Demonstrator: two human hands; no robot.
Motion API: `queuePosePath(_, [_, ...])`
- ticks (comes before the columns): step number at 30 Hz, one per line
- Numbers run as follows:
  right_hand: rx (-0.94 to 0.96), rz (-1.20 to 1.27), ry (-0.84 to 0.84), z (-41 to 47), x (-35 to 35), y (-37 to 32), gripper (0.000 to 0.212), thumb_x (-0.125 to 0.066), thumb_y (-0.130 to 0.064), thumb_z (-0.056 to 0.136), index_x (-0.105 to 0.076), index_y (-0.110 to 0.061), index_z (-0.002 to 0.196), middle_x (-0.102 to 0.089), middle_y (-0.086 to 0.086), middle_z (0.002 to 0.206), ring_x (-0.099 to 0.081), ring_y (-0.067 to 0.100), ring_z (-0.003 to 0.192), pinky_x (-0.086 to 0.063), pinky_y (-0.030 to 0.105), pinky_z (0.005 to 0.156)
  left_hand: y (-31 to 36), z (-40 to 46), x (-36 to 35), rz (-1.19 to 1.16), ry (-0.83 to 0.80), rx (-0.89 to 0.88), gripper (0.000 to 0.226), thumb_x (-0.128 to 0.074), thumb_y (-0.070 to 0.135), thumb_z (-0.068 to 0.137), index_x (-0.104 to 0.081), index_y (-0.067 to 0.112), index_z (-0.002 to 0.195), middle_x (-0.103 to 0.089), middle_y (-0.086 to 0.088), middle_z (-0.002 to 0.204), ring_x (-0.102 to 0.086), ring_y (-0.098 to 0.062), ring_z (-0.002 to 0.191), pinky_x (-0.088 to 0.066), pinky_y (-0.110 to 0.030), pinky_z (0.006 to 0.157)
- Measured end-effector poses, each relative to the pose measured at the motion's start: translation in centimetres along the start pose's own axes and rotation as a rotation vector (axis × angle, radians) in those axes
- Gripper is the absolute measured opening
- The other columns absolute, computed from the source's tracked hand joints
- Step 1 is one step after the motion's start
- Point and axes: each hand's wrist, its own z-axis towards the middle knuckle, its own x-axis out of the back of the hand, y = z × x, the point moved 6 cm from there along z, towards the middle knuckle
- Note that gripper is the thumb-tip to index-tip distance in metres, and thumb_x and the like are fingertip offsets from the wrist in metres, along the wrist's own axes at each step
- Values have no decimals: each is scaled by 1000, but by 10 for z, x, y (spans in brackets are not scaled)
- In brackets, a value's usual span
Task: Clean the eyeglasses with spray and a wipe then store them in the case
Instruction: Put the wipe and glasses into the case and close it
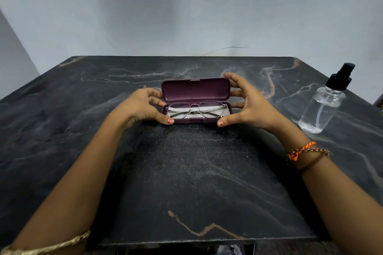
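Note:
A maroon eyeglass case (194, 90) stands open in the middle of the dark marble table, its lid raised toward the wall. Folded metal-framed eyeglasses (195, 108) lie in the lower half on a white wipe (222, 111). My left hand (145, 107) grips the case's left end, thumb on the front edge and fingers by the hinge. My right hand (246, 102) holds the right end the same way, with the upper fingers against the lid's corner.
A clear spray bottle (323, 105) with a black pump top stands upright at the right, near the table's (186, 172) right edge. A pale wall rises directly behind the table's far edge. A thin wire shows above that edge.

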Motion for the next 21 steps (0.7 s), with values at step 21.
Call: queuePosePath(21, [11, -112, 61, -8, 1, 6, 44, -85, -8, 54, -58, -28, 82, -58, 1, 103, -59, 22, 105, -50, 49, 91, 19, -7, -2, 225, -70, -339, 56, -83, 12, 53, -61, 44, 93, -60, 9, 112, -58, -10, 98, -48, -23, 79])
